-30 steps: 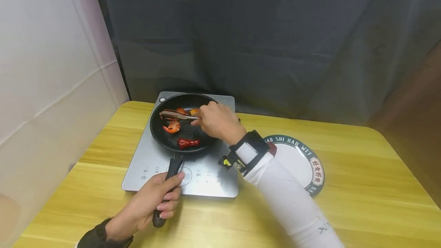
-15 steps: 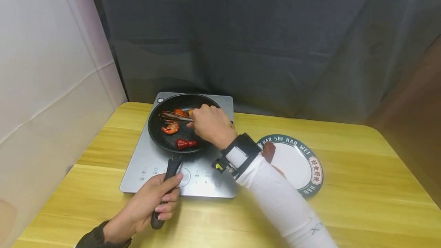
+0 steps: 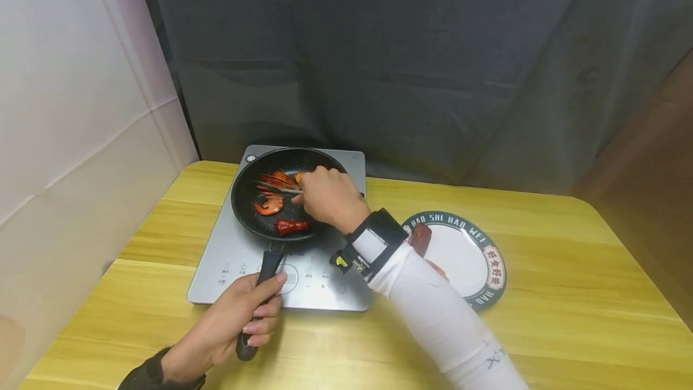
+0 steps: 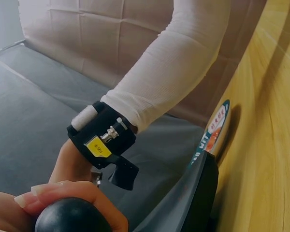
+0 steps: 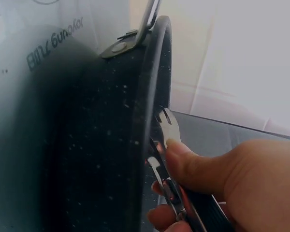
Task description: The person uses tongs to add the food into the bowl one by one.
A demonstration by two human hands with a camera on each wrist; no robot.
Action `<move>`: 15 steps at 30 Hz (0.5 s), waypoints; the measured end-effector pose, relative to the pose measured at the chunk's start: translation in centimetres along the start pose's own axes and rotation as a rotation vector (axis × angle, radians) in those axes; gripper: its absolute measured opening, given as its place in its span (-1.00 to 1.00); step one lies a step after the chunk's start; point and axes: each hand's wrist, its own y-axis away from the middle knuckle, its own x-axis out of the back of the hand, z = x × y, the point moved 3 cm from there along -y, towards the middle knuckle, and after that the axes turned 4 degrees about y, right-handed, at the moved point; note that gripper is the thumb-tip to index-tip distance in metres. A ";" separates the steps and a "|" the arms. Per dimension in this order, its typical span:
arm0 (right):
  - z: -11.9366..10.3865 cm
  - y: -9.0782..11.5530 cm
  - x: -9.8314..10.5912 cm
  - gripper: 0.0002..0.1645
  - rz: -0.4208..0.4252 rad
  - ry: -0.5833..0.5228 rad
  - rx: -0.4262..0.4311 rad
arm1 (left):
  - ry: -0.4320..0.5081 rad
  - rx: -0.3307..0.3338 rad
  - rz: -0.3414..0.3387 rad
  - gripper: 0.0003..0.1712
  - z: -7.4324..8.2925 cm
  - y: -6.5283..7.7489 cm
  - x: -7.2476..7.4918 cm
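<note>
The right hand (image 3: 330, 198) hangs over the pan's right side, back up and knuckles raised, its fingers and thumb closed round the tongs (image 3: 281, 189). From the right wrist you can see the thumb laid along them and two metal ends standing apart; I can't tell whether they pinch any food. That arm slants in from the near right, in a white sleeve (image 3: 444, 324), with a black strap (image 3: 382, 229) round the wrist.

The left hand (image 3: 243, 309) is wrapped snugly round the handle (image 3: 271, 265), nearer the person and left of the other, thumb across the top, the handle's butt poking out below the little finger. Its forearm comes up from the near left.

The pan (image 3: 245, 212) spreads beneath and left of the right hand. A shrimp (image 3: 269, 204) lies left of that hand, a dark red piece (image 3: 291, 227) nearer the person, a yellow bit (image 3: 299, 177) just beside the fingers. Under the pan is the cooktop (image 3: 213, 284). Off to the right hand's right, partly behind the sleeve, a plate (image 3: 460, 257) with brownish meat (image 3: 420, 239) rests on the worktop (image 3: 574, 294).
</note>
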 end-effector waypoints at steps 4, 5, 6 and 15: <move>0.2 0.3 -0.4 -0.53 -0.021 -0.035 -0.013 | -0.003 0.011 0.002 -0.60 -0.1 0.1 0.0; 0.2 0.4 -0.4 -0.54 -0.022 -0.047 -0.017 | 0.000 0.012 0.003 -0.60 -0.1 0.2 0.0; 0.2 0.5 -0.4 -0.57 -0.019 -0.053 -0.022 | 0.003 0.013 0.003 -0.60 -0.1 0.2 -0.1; 1.5 3.7 0.2 -0.45 0.114 -0.107 -0.033 | 0.008 0.019 0.017 -0.60 -0.1 0.4 -0.1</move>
